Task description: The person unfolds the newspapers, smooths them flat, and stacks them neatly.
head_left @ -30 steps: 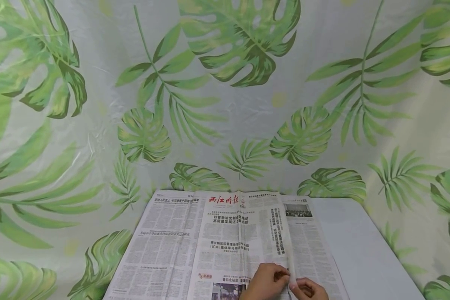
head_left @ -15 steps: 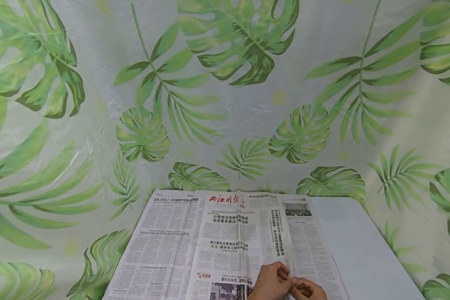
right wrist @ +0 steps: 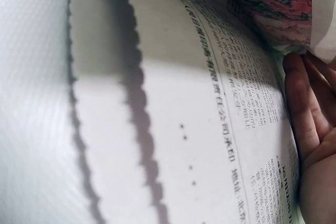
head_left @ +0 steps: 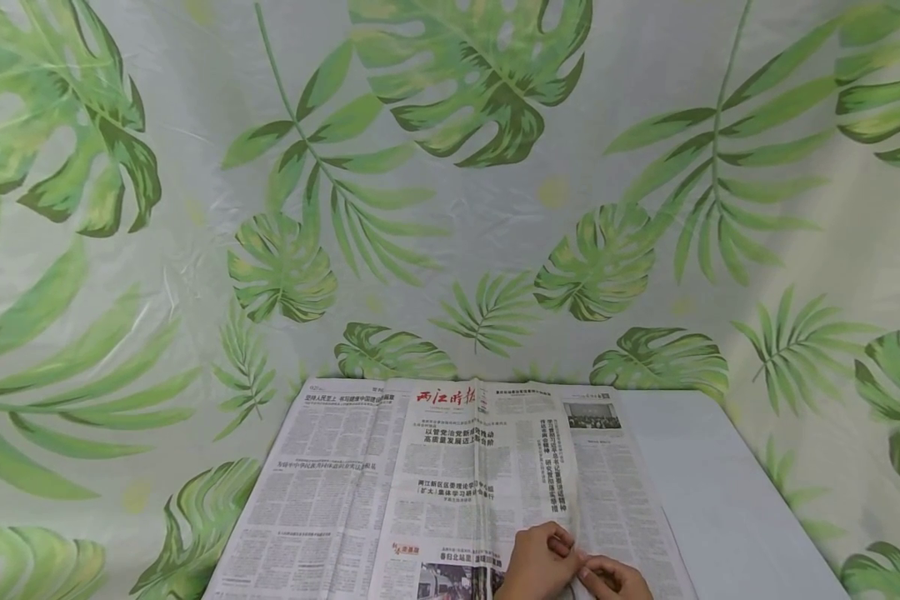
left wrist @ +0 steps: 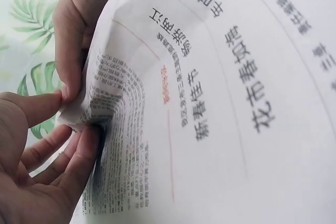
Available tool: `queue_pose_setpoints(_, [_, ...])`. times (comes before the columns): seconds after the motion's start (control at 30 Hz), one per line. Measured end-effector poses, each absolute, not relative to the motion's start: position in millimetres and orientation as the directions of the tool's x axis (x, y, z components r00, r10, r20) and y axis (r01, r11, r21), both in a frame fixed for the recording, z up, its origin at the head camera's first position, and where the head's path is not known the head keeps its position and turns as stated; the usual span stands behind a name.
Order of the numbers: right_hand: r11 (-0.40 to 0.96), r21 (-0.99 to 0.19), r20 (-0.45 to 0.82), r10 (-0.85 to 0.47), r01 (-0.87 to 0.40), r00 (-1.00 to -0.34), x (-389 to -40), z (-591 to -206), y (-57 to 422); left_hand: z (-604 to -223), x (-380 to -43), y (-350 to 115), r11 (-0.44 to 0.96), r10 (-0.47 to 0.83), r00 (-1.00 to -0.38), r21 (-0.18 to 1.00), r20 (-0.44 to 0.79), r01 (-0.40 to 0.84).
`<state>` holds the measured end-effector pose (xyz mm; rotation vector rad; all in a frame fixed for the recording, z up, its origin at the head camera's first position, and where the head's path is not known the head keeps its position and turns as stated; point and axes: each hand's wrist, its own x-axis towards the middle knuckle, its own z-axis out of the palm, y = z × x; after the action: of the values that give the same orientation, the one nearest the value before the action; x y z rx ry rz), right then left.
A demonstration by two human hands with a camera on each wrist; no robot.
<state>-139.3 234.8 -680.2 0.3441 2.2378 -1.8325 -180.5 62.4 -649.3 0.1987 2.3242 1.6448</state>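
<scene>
A folded newspaper (head_left: 450, 467) with a red masthead lies spread over the table, its right part turned over as a narrower front sheet. At the lower end of that sheet's right edge my left hand (head_left: 538, 560) pinches the paper. My right hand (head_left: 617, 578) meets it there, thumb and fingers curled on the same edge. The left wrist view shows the newspaper (left wrist: 210, 108) bending up from the edge between the thumb and fingers of my left hand (left wrist: 31, 166). In the right wrist view, fingers of my right hand (right wrist: 315, 129) hold the sheet beside a coloured photo.
Under the newspaper is a white tabletop (head_left: 735, 483), bare along the right side. Behind stands a hanging curtain (head_left: 495, 208) with green leaf print. Serrated newspaper edges (right wrist: 142, 103) lie close to the right wrist camera.
My left hand has shifted slightly right toward my right hand. Their fingertips, apart on either side of the sheet's edge a second ago, are now together. The newspaper stays in place.
</scene>
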Motion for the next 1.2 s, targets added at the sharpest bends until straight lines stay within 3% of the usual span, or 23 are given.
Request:
queue_pose_setpoints(0.63, [0.175,-0.935,-0.334,-0.152,0.307,-0.930,-145.9,-680.6,252.5,-653.7,-178.6,58.1,0.274,0.321,-0.932,0.959,-0.169,-0.080])
queue_pose_setpoints(0.93, [0.188,-0.924,-0.359,-0.121,0.334,-0.926,-145.9,-680.5,252.6,-660.4,-179.4,58.9,0.242,0.303,-0.941,0.967,-0.150,-0.077])
queue_pose_setpoints(1.2, [0.146,-0.932,-0.342,-0.043,0.332,-0.939,-145.0,-682.1,247.3,-659.8,-177.2,60.2,0.274,0.267,-0.961,0.962,-0.075,0.001])
